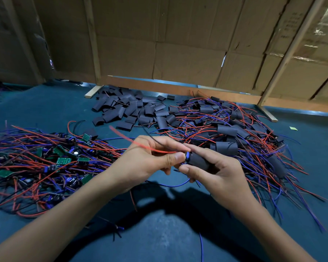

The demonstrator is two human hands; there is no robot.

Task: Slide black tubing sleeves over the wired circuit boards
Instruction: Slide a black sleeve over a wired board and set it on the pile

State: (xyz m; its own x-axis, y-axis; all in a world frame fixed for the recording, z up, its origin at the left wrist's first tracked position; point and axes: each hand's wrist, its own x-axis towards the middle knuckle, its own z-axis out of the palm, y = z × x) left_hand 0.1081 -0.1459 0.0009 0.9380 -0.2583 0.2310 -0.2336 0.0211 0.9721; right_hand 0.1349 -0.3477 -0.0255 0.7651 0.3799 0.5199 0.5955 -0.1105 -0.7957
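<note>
We hold one black tubing sleeve (pixel 200 161) in our right hand (pixel 216 173), thumb and fingers curled round it. A wired circuit board (pixel 188 155) pokes out of the sleeve's end nearest our left fingers; only its blue-tinged tip shows, the rest being hidden inside the tube. Our left hand (pixel 150 157) pinches at that exposed end, thumb tip pressed right against the board and the index finger stretched over the top of it. A red wire (pixel 140 144) and a thin black wire (pixel 150 135) run from the pinch back across our left knuckles, blurred. A blue wire (pixel 175 185) loops out below our right thumb.

Beyond our left wrist lies a tangle of bare boards with wires (pixel 46 163), green boards showing among red, blue and black leads. Past our fingertips sits a heap of empty sleeves (pixel 129 110). Beyond our right knuckles spreads a pile of sleeved boards (pixel 234 133), wires trailing out. All rest on the blue-green mat (pixel 159 233).

Behind stands a wall of cardboard boxes (pixel 178 44) braced with wooden strips. Faint print marks a box at the upper right, too blurred for us to read.
</note>
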